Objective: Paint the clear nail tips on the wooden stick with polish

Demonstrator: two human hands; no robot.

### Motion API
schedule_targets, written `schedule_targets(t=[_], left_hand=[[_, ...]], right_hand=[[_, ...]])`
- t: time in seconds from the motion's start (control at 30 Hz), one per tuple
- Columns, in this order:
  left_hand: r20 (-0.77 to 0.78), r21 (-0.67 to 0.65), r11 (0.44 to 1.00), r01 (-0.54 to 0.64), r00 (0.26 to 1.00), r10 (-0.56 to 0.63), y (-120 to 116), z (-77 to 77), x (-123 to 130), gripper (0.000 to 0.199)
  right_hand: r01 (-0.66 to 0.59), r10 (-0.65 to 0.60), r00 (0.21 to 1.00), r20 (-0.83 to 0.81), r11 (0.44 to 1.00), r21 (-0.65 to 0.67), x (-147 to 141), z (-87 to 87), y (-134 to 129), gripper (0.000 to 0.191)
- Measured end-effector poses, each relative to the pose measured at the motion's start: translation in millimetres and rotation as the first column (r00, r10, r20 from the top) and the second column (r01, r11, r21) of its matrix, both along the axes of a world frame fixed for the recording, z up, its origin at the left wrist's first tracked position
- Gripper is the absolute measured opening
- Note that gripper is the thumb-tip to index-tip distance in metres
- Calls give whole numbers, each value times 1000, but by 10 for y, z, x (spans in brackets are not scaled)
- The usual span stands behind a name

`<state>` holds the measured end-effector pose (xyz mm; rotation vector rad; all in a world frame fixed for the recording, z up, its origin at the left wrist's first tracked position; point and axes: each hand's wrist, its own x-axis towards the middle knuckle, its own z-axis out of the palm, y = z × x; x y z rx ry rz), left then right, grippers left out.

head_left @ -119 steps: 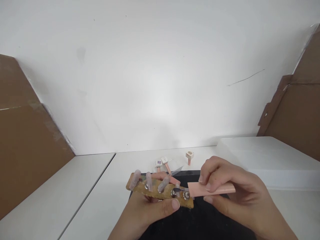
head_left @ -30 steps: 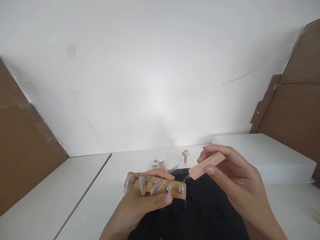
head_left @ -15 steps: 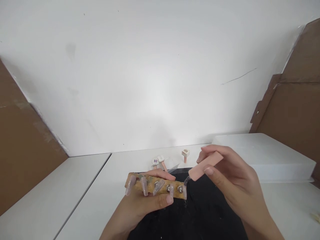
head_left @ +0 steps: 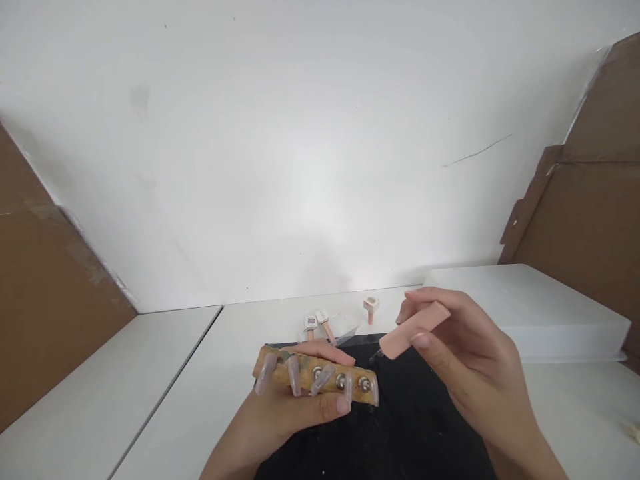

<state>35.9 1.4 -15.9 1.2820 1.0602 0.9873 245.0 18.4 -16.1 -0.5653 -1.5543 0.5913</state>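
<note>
My left hand is closed around a yellowish-brown nail display stand, thumb along its near side and fingers behind. Several long, translucent pinkish nail tips stick out from it, and round metal studs show between them. Between thumb and fingers, my right hand pinches the pink cap of a nail polish brush. The brush points down and left, its dark bristle end just above the rightmost nail tip and apart from it.
Below the hands lies a black mat on the white table. Bottles with pink caps lie behind it, and another bottle stands to their right. A white box is at right; brown cardboard panels flank the space.
The brush has lifted off the rightmost nail tip and now hangs slightly apart from it. My left hand and the stand have shifted a little right and down.
</note>
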Motion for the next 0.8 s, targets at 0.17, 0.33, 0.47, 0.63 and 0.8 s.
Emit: schedule_targets(t=[0.17,0.33,0.47,0.63,0.8], left_hand=[[0,9,1000,22,1000,-22,6,-5,-5,30],[20,-4,999,44,999,-44,-4,13,-7,27],[3,2,1000,24,1000,-24,-13,28,-4,26],[11,-27,999,23,1000,-23,-24,47,9,30],[-10,6,1000,27,1000,-27,-29,22,8,28]], right_hand=[[-139,139,990,32,990,16,30,11,-24,20],[-69,67,995,72,997,22,5,-2,-30,22],[13,-13,1000,-20,1000,10,-20,-5,-35,20],[-114,110,990,86,993,40,-8,41,-44,20],[13,-15,998,58,999,41,-19,5,-40,23]])
